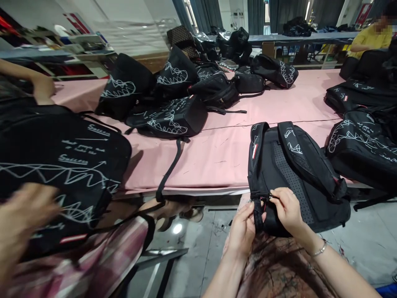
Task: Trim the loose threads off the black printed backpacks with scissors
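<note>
A black backpack [310, 198] with white scribble prints on its shoulder straps lies at the table's front edge, its padded back panel facing up and its lower part over my lap. My left hand [243, 227] is closed on a black strap [258, 215] at the bag's near left corner. Just to the right, my right hand [288, 209] pinches a small dark piece against the same corner. Whether that piece is a buckle, a strap end or a small tool cannot be made out. A bracelet [321, 248] circles my right wrist.
On the pink-covered table [214, 161] lie several printed black backpacks [173, 118], with more stacked at right [366, 140]. Close on my left, a co-worker's blurred hand [27, 215] is over another black backpack [77, 136]. A person in yellow [370, 41] is at the far right.
</note>
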`<state>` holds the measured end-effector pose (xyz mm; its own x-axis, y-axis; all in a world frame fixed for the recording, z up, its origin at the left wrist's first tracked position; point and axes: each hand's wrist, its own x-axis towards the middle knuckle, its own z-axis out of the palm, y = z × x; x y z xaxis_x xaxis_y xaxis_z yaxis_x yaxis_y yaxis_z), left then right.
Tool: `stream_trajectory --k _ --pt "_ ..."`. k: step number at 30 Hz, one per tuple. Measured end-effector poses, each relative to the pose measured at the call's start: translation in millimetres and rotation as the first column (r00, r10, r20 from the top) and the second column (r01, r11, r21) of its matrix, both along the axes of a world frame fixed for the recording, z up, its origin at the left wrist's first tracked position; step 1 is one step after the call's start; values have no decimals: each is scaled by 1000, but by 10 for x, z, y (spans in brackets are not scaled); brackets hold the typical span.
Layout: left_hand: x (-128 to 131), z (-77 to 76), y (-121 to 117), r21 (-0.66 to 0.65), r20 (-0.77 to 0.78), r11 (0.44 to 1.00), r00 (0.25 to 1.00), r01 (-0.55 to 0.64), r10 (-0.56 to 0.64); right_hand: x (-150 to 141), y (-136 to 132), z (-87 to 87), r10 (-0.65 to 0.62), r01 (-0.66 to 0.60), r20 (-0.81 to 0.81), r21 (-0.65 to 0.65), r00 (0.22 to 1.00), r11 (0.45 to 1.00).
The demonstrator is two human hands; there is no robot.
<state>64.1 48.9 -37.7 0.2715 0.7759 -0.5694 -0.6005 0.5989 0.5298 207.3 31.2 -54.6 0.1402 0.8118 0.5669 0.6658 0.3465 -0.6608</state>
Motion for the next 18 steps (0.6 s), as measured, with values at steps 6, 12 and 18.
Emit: stream_trajectory --k 6,12,18 --pt "19 18 -14 29 19 1000 1000 7 -8 -12 -5 -98 -29 17 238 55 971 998" --pt "40 50 -58 57 -5 998 1000 19 -19 -68 -4 -75 -68 59 325 36 943 998" --pt "73 89 -91 76 -30 997 999 26 -23 -67 -12 -23 -44 44 241 5 970 999"
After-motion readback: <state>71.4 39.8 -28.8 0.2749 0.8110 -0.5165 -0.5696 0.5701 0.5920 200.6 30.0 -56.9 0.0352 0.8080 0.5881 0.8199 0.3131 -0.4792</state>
